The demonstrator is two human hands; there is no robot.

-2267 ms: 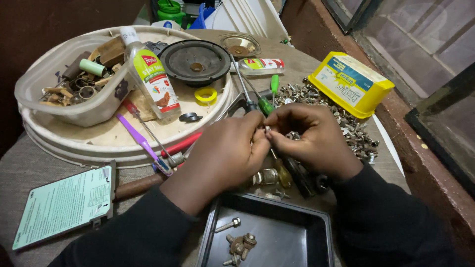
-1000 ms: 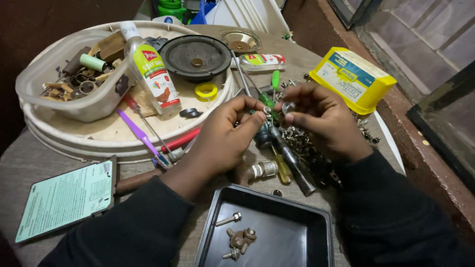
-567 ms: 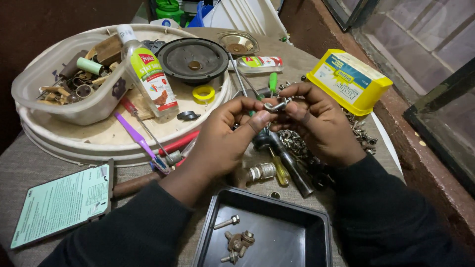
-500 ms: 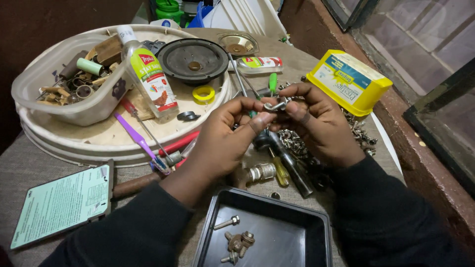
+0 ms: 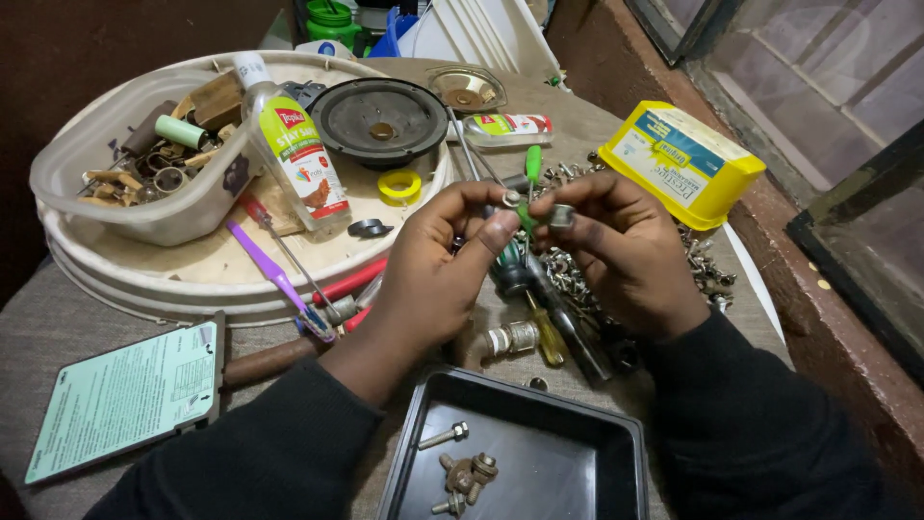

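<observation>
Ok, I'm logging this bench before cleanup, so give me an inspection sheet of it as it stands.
Surface: grey table, crowded.
Job's things: small bolt and nut held between both hands; more bolts in black tray.
Clutter: white tub, speaker, bottle, yellow box, screwdrivers, fastener pile.
Grips: left hand and right hand pinching.
Cables: nothing seen.
Surroundings: window at right.

Long black sleeves, bare hands.
</observation>
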